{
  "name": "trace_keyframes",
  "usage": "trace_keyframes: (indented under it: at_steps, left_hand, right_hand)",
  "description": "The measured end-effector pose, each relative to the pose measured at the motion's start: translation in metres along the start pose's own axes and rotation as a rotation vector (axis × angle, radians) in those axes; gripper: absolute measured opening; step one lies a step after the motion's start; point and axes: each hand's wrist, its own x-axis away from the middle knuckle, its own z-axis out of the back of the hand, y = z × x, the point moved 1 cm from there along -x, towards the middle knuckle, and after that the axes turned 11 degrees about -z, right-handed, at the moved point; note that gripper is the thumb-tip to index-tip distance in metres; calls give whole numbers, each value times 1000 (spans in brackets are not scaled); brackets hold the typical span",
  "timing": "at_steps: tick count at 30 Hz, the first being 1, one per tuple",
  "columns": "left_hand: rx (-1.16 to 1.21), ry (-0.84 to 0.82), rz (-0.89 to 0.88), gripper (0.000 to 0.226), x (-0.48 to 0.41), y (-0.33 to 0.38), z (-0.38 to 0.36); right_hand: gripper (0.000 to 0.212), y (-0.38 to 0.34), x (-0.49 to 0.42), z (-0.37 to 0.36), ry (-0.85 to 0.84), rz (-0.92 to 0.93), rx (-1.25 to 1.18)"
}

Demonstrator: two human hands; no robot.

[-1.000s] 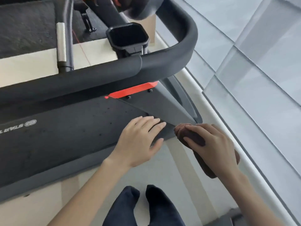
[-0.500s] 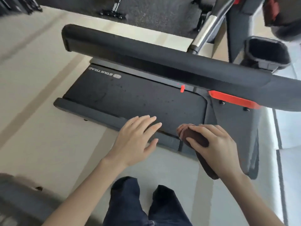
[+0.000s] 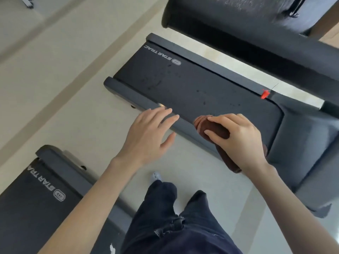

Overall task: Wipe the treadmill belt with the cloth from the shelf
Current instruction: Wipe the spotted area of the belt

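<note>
The black treadmill belt, printed with STAR TRAC and dotted with dark spots, runs across the upper middle of the head view. My right hand grips a folded brown cloth over the belt's near edge, fingers curled round it. My left hand hovers with fingers spread over the treadmill's near side rail, holding nothing. Whether the cloth touches the belt I cannot tell.
A thick black handrail crosses above the belt at the top right. A red marker sits on the far rail. A second treadmill lies at the bottom left. My dark trouser legs stand on pale floor between them.
The view has swung left, so the whole belt and a second treadmill now show. Both hands keep their pose, the right still gripping the cloth at the belt's near edge.
</note>
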Motion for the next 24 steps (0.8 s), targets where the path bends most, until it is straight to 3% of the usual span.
trace_keyframes:
  at_steps: [12,24]
  left_hand:
    - [-57,32,166,47,72,-141,40]
    - [-35,-10,376,47,96,-212,27]
  right_hand:
    - [31,-145,-85,-71,-6,188,-90]
    - [35,-202,-149,-127,-144,338,-136]
